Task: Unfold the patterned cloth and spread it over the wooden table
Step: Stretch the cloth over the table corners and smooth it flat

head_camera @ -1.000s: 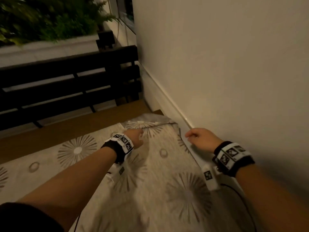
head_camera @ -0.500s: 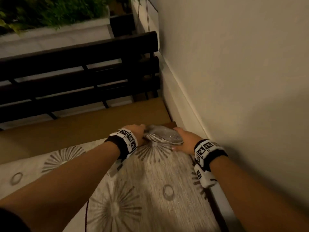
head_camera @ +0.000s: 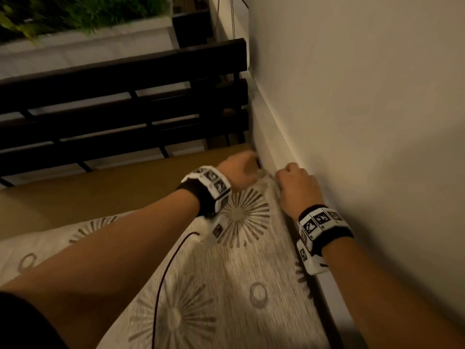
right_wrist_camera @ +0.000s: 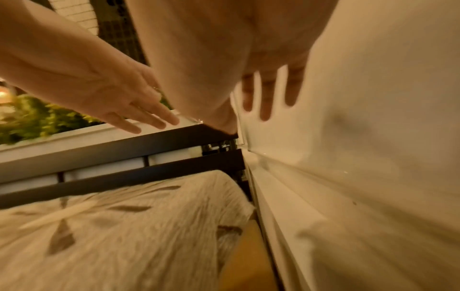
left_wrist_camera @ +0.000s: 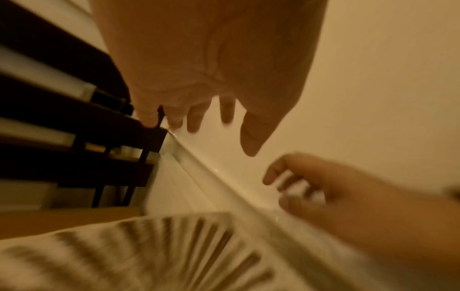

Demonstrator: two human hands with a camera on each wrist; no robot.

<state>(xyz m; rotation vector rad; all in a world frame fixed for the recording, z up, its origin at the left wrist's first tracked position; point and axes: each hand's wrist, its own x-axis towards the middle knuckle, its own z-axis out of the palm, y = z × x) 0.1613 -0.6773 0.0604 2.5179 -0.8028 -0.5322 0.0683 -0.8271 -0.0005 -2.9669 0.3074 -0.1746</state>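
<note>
The patterned cloth (head_camera: 239, 273), pale with grey starbursts and rings, lies flat over the right part of the wooden table (head_camera: 88, 195) and reaches its far corner by the wall. A bare strip of wood shows along the far side. My left hand (head_camera: 239, 167) and right hand (head_camera: 294, 185) are close together at that far right corner. In the left wrist view my left hand (left_wrist_camera: 219, 137) hangs above the cloth (left_wrist_camera: 149, 252) with relaxed fingers, holding nothing. In the right wrist view my right hand (right_wrist_camera: 248, 116) has straight fingers over the cloth (right_wrist_camera: 112, 226).
A cream wall (head_camera: 352, 122) with a white ledge (head_camera: 276, 137) runs tight along the table's right side. A dark slatted bench (head_camera: 125, 109) stands just beyond the far edge. Behind it is a planter of green plants (head_camera: 75, 16). A thin cable (head_camera: 166, 273) trails from my left wrist.
Half a second ago both hands gripped a bunched fold of cloth. They have pushed it forward to the far right corner, the fold is laid out flat, and the fingers have let go.
</note>
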